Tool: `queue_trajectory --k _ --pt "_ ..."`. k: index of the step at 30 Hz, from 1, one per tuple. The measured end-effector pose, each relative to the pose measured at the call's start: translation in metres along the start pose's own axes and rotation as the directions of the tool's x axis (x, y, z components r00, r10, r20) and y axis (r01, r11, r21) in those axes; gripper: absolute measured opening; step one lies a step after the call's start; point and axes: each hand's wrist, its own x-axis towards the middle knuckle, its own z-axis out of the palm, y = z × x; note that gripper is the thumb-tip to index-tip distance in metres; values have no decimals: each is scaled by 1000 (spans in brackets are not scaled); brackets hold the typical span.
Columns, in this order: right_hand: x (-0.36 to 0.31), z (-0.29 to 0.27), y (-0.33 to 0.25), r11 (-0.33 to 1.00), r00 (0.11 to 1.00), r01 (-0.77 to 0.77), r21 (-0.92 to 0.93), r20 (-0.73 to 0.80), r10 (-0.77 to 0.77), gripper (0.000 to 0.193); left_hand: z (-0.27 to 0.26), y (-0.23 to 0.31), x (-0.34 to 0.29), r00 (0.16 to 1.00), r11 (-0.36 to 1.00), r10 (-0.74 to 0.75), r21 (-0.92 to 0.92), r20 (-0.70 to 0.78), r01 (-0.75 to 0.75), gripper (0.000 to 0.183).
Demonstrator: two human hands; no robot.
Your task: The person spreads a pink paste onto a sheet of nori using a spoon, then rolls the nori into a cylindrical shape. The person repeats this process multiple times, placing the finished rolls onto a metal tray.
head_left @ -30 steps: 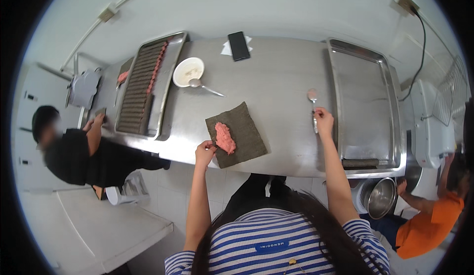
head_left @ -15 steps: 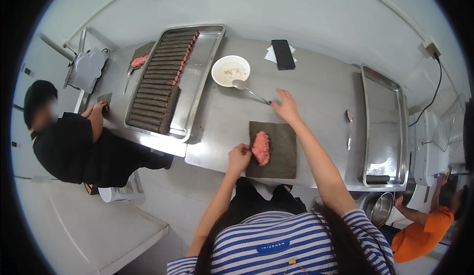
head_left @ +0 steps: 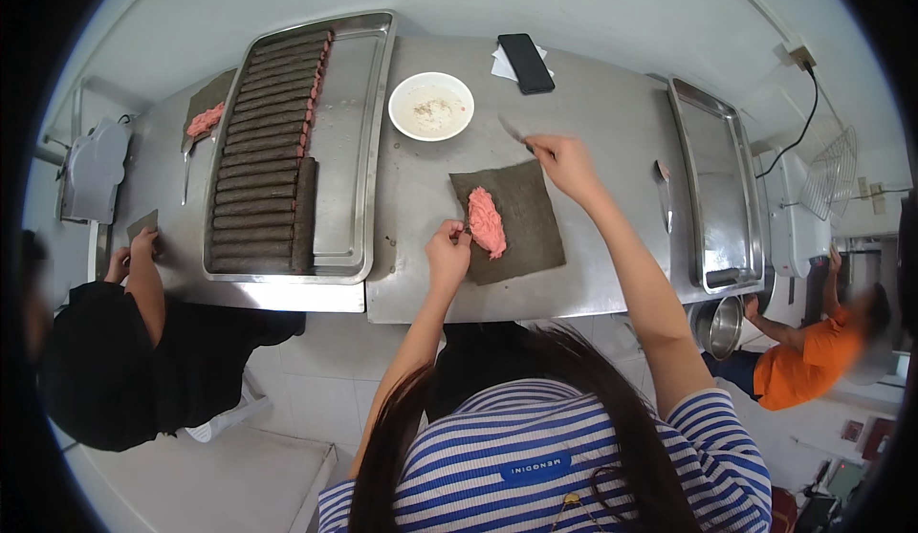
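Note:
A dark seaweed sheet (head_left: 529,216) lies slightly turned on the metal table, with an elongated mound of pink minced meat (head_left: 486,222) on its left half. My left hand (head_left: 448,254) is closed in a pinch on the sheet's left edge, beside the meat. Above the sheet's far right corner, my right hand (head_left: 566,162) grips a metal spoon (head_left: 512,130) by its handle. The spoon's bowl points away, toward the left, and looks blurred. A white bowl (head_left: 430,136) of cloudy liquid with bits in it stands beyond the sheet.
Left, a metal tray (head_left: 346,141) holds several seaweed rolls (head_left: 263,151). Another metal tray (head_left: 710,151) and a second spoon (head_left: 664,194) lie right. A phone (head_left: 525,63) rests on white paper at the back. Co-workers stand left, in black (head_left: 105,361), and right, in orange (head_left: 813,356).
My right hand has picked the spoon up from beside the bowl and lifted it. The seaweed sheet has turned a little; my left hand stays at its left edge. The view has shifted.

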Motion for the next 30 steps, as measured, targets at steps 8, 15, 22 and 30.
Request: queue_trajectory --k 8,15,22,30 --pt "-75 1 -5 936 968 82 -342 250 7 23 -18 37 -14 993 919 41 385 115 -82 53" --pt "-90 63 -44 790 956 235 -567 282 -82 19 -30 12 1 919 728 259 564 299 -389 70" --pt "-97 93 -60 734 962 216 -644 267 -49 14 -32 16 1 927 745 219 561 305 -360 73" --pt "-49 5 -38 865 911 289 -409 394 -118 17 -30 10 1 934 756 237 553 267 -350 76"
